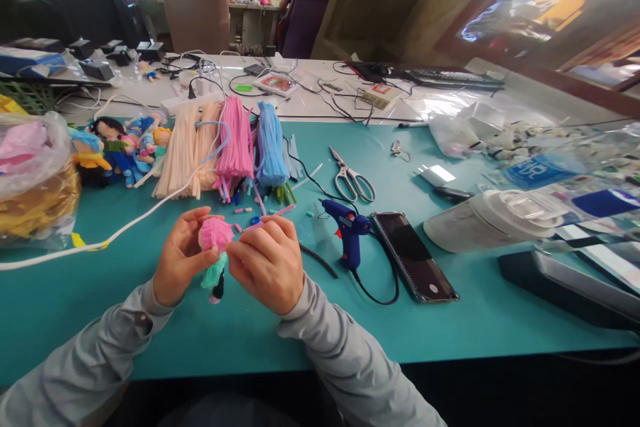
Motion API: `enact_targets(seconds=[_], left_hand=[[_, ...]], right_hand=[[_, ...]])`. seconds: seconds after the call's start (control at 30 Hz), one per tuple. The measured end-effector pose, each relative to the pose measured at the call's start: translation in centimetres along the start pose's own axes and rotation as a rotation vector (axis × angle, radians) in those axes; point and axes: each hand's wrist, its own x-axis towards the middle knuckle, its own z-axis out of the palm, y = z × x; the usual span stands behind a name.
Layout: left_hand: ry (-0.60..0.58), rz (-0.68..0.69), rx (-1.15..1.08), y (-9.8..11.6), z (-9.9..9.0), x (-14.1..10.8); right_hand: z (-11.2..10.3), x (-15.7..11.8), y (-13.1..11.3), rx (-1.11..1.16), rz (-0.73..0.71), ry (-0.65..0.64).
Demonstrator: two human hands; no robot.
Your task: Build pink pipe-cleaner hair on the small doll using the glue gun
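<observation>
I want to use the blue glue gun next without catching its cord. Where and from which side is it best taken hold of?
Probably by the handle of the glue gun, coming from above on the near side. It stands upright, nozzle pointing left; the black cord leaves its base toward the phone, so the handle is free.

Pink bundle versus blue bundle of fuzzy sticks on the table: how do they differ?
The pink bundle is pink and splays wider at its near end; the blue bundle is light blue and stays narrower. The pink bundle lies left, beside cream bundles; the blue bundle lies right, nearer the scissors. Both lie flat on the teal table, untouched by either hand.
</observation>
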Motion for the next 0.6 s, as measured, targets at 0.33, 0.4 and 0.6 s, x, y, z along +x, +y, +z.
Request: enact_targets(seconds=[0.33, 0.4, 0.6], left_hand=[[-0.003, -0.022, -0.022, 0.03, 0.11, -0.10], [-0.001, -0.025, -0.029, 0.07, 0.17, -0.12], [-0.005, -0.039, -0.037, 0.22, 0.32, -0.05]], right_hand=[[0.00, 0.07, -0.04, -0.023, -0.031, -0.065], [-0.01, 0.09, -0.05, -0.025, -0.035, -0.072], [0.08, 0.09, -0.03, 0.000, -0.031, -0.089]])
